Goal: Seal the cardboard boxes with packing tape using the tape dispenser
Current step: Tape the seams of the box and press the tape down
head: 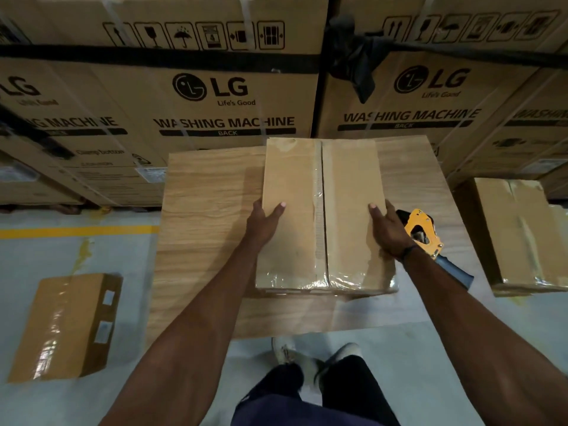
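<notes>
Gripping a taped cardboard box (pixel 319 216) by its two sides on a wood-grain table (pixel 209 216).

Left hand (pixel 264 221) and right hand (pixel 388 230) clasp its edges, thumbs on top; the tape dispenser (pixel 425 235) lies just beside the right wrist.

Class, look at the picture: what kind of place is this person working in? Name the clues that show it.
Most likely a warehouse or packing area: stacked washing machine cartons along the back, a yellow floor line on grey concrete, and taped boxes set on the floor.
</notes>
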`<control>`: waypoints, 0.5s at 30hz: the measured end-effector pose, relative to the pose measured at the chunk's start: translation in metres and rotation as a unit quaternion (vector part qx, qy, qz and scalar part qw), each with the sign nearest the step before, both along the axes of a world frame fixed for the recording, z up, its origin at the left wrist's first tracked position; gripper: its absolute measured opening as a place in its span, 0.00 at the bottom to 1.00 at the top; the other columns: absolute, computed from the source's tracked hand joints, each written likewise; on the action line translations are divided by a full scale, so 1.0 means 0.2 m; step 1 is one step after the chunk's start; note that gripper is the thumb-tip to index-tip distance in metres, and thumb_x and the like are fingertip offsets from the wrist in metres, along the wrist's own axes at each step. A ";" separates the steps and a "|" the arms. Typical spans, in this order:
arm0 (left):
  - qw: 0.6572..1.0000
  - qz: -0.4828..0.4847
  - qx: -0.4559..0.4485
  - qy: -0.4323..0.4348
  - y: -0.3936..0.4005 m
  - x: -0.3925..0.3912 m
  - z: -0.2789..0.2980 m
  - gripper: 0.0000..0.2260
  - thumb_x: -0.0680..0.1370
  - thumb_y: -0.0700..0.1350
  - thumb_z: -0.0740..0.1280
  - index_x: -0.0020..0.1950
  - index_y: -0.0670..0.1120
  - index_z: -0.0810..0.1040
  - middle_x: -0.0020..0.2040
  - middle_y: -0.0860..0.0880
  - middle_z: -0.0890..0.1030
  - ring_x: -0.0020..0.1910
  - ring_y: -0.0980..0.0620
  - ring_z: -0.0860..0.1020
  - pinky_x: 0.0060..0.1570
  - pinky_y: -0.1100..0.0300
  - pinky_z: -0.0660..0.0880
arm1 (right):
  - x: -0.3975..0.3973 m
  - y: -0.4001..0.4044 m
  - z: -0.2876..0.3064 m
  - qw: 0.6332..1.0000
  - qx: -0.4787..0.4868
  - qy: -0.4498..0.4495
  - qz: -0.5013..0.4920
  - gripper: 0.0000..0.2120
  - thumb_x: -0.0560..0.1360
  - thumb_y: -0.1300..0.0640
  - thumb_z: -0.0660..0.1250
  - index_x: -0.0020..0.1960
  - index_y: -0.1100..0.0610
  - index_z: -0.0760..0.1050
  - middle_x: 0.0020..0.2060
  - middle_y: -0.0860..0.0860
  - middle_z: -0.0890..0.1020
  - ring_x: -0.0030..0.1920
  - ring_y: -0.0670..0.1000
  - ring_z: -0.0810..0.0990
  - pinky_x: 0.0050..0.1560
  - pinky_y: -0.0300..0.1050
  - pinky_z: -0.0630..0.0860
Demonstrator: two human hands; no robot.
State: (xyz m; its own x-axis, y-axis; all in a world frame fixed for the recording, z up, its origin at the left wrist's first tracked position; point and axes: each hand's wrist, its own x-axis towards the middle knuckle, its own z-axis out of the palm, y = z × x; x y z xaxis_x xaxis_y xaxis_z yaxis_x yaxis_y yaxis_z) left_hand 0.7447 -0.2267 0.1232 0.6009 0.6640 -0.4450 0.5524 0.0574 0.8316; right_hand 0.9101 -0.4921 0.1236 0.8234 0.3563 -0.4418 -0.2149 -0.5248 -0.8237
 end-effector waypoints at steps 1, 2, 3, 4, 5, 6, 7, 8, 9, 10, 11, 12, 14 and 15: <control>1.000 0.008 0.011 -0.004 0.00 0.00 -0.02 0.28 0.79 0.57 0.72 0.75 0.46 0.70 0.65 0.47 0.81 0.64 0.46 0.79 0.57 0.62 0.70 | 0.01 -0.01 -0.03 1.000 0.014 0.008 -0.001 0.40 0.79 0.30 0.62 0.83 0.46 0.55 0.77 0.51 0.70 0.76 0.54 0.68 0.72 0.49 0.65; 1.000 0.009 0.019 -0.008 -0.01 -0.01 -0.04 0.27 0.79 0.57 0.72 0.74 0.47 0.72 0.64 0.47 0.82 0.63 0.47 0.80 0.56 0.63 0.70 | 0.04 -0.03 -0.08 1.000 0.022 0.015 -0.007 0.40 0.75 0.26 0.63 0.81 0.42 0.59 0.76 0.47 0.72 0.75 0.52 0.70 0.75 0.54 0.66; 1.000 0.004 0.028 -0.009 -0.01 -0.01 -0.05 0.26 0.79 0.57 0.71 0.74 0.48 0.72 0.64 0.48 0.82 0.63 0.48 0.80 0.56 0.64 0.70 | 0.06 -0.05 -0.12 0.999 0.022 0.026 -0.007 0.41 0.72 0.22 0.63 0.79 0.39 0.62 0.74 0.45 0.74 0.74 0.51 0.72 0.75 0.57 0.68; 0.999 -0.004 0.037 -0.011 0.00 -0.02 -0.06 0.25 0.80 0.57 0.70 0.74 0.48 0.73 0.64 0.49 0.82 0.63 0.49 0.80 0.55 0.65 0.69 | 0.08 -0.06 -0.14 0.999 0.031 0.026 -0.006 0.42 0.70 0.22 0.64 0.79 0.40 0.64 0.73 0.44 0.75 0.73 0.50 0.73 0.76 0.58 0.68; 0.999 -0.012 0.044 -0.012 0.01 -0.02 -0.05 0.24 0.81 0.56 0.70 0.74 0.48 0.73 0.65 0.49 0.82 0.63 0.49 0.79 0.54 0.66 0.68 | 0.09 -0.08 -0.19 0.999 0.046 0.022 0.001 0.43 0.70 0.22 0.64 0.79 0.41 0.64 0.73 0.44 0.75 0.73 0.50 0.73 0.76 0.58 0.67; 0.998 -0.017 0.051 -0.013 0.01 -0.03 -0.05 0.24 0.81 0.54 0.69 0.75 0.48 0.73 0.65 0.48 0.82 0.64 0.49 0.79 0.54 0.67 0.68 | 0.08 -0.08 -0.18 0.998 0.052 0.022 -0.001 0.42 0.71 0.24 0.64 0.80 0.43 0.64 0.73 0.45 0.75 0.73 0.50 0.73 0.76 0.57 0.67; 0.998 -0.020 0.060 -0.017 0.02 -0.05 -0.04 0.23 0.81 0.54 0.69 0.75 0.47 0.73 0.66 0.48 0.82 0.64 0.49 0.79 0.54 0.67 0.68 | 0.02 -0.05 -0.09 0.999 0.046 0.020 -0.008 0.41 0.73 0.25 0.65 0.80 0.43 0.64 0.73 0.45 0.75 0.73 0.50 0.73 0.76 0.57 0.68; 0.997 -0.020 0.069 -0.027 0.02 -0.07 -0.02 0.23 0.82 0.53 0.69 0.75 0.48 0.73 0.65 0.48 0.82 0.64 0.49 0.79 0.55 0.67 0.68 | -0.01 -0.03 -0.03 0.998 0.056 0.018 -0.016 0.37 0.76 0.29 0.65 0.80 0.44 0.63 0.73 0.45 0.75 0.73 0.50 0.74 0.75 0.55 0.69; 0.996 -0.019 0.079 -0.039 0.02 -0.09 0.01 0.23 0.81 0.53 0.69 0.75 0.48 0.73 0.65 0.49 0.82 0.63 0.49 0.79 0.55 0.66 0.69 | -0.05 -0.02 0.03 0.997 0.068 0.009 -0.019 0.33 0.80 0.35 0.65 0.81 0.45 0.63 0.73 0.46 0.75 0.72 0.50 0.74 0.73 0.51 0.71; 0.994 -0.017 0.089 -0.054 0.01 -0.11 0.05 0.23 0.81 0.53 0.69 0.75 0.48 0.73 0.64 0.49 0.82 0.61 0.51 0.79 0.55 0.67 0.70 | -0.09 -0.01 0.09 0.996 0.087 -0.001 -0.018 0.29 0.83 0.41 0.63 0.81 0.47 0.63 0.73 0.46 0.75 0.71 0.49 0.75 0.69 0.45 0.73; 0.993 -0.014 0.099 -0.067 0.01 -0.13 0.10 0.23 0.82 0.51 0.69 0.75 0.47 0.73 0.64 0.50 0.82 0.60 0.53 0.79 0.54 0.70 0.69 | -0.12 -0.01 0.16 0.995 0.102 -0.005 -0.022 0.27 0.85 0.44 0.62 0.81 0.48 0.63 0.72 0.45 0.75 0.70 0.47 0.75 0.66 0.40 0.73; 0.991 -0.011 0.109 -0.083 0.01 -0.14 0.17 0.22 0.82 0.50 0.69 0.75 0.47 0.73 0.63 0.51 0.81 0.59 0.55 0.78 0.52 0.74 0.69 | -0.14 -0.01 0.22 0.993 0.117 -0.012 -0.029 0.26 0.85 0.46 0.61 0.81 0.48 0.63 0.72 0.45 0.76 0.69 0.46 0.76 0.65 0.38 0.74; 0.985 -0.014 0.123 -0.124 0.00 -0.14 0.32 0.22 0.83 0.50 0.68 0.76 0.48 0.72 0.62 0.54 0.80 0.58 0.59 0.78 0.52 0.77 0.70 | -0.15 -0.03 0.35 0.988 0.143 -0.041 -0.033 0.25 0.86 0.47 0.61 0.81 0.48 0.63 0.70 0.45 0.77 0.66 0.42 0.78 0.61 0.34 0.76; 0.982 -0.017 0.125 -0.143 -0.01 -0.13 0.39 0.22 0.83 0.51 0.68 0.76 0.49 0.72 0.62 0.55 0.80 0.58 0.59 0.79 0.56 0.74 0.72 | -0.15 -0.03 0.42 0.985 0.156 -0.063 -0.035 0.24 0.86 0.48 0.61 0.80 0.49 0.64 0.68 0.45 0.78 0.64 0.39 0.79 0.58 0.32 0.77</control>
State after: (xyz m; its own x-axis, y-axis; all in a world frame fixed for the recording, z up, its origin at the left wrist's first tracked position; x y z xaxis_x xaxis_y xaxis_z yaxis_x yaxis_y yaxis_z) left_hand 0.7178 -0.2281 0.2007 0.7008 0.7088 -0.0802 0.2917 -0.1822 0.9390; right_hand 0.8800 -0.4979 0.2079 0.8921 0.3980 -0.2138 -0.1285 -0.2300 -0.9647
